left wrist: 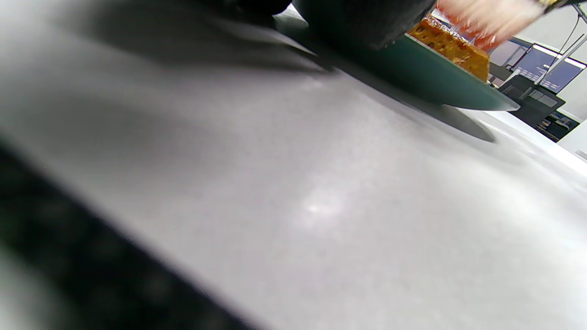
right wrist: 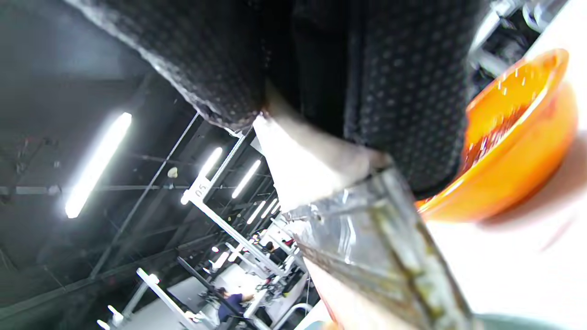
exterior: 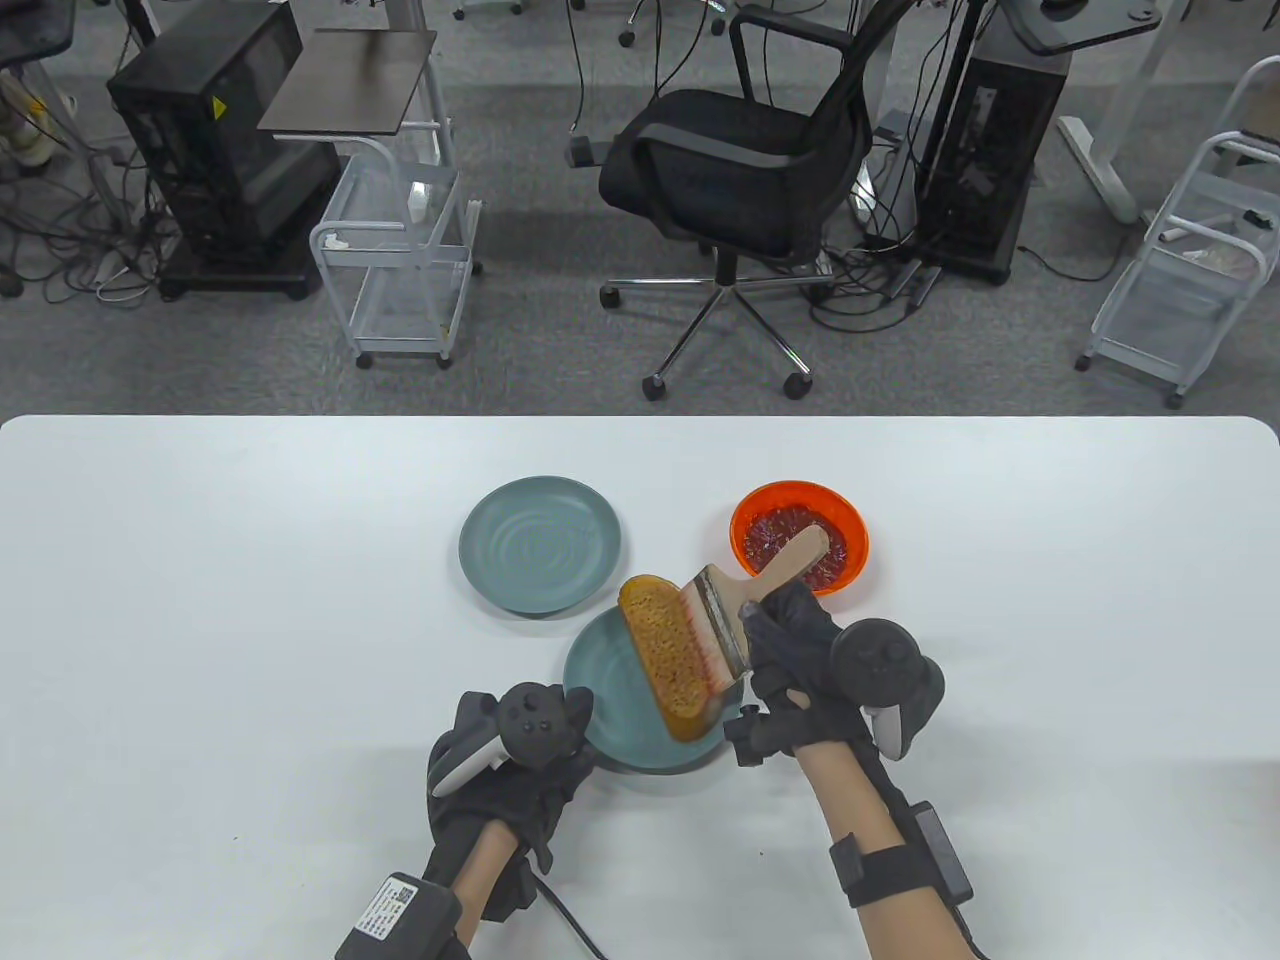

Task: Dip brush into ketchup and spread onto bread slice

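Note:
A bread slice (exterior: 668, 655) with an orange-red coat lies on a teal plate (exterior: 610, 700) near the table's front. My right hand (exterior: 800, 650) grips a wide brush (exterior: 722, 625) by its wooden handle, and the bristles lie on the slice's right side. The orange ketchup bowl (exterior: 800, 535) stands just behind the brush and shows in the right wrist view (right wrist: 518, 151). My left hand (exterior: 520, 745) rests against the plate's left rim. The left wrist view shows the plate's rim (left wrist: 435, 78) and the bread (left wrist: 451, 48) from table level.
A second, empty teal plate (exterior: 540, 543) stands behind and left of the bread plate. The white table (exterior: 200, 650) spreads wide to both sides. A black office chair (exterior: 740, 170) and metal carts stand on the floor beyond the far edge.

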A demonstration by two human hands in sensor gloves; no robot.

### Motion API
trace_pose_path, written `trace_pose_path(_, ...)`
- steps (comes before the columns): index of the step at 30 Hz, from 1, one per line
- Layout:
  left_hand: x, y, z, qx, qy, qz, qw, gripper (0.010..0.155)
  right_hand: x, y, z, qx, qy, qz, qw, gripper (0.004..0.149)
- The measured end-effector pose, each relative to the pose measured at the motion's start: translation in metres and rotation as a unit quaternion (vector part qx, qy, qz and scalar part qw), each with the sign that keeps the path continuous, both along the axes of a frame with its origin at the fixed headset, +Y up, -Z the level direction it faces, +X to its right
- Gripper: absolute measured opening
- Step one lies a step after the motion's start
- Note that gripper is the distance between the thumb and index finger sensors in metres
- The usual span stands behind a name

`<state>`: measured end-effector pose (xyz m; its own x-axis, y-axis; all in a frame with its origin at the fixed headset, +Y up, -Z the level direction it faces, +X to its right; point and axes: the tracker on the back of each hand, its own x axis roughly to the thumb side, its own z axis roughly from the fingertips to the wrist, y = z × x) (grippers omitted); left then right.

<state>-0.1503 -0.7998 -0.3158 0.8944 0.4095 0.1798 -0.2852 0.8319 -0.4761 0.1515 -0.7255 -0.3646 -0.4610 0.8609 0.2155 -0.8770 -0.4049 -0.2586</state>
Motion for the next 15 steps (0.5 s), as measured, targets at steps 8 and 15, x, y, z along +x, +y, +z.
trace_pose_path(8, 0.000, 0.000, 0.000, 0.001, 0.000, 0.000, 1.000, 0.058, -0.011, -0.020, -0.008, -0.068, 0.027, -0.041, 0.996, 0.044)
trace_pose_path(15, 0.000, 0.000, 0.000, 0.002, 0.000, -0.003, 1.000, 0.058, 0.011, -0.010, -0.006, -0.031, -0.023, -0.053, 0.998, 0.044)
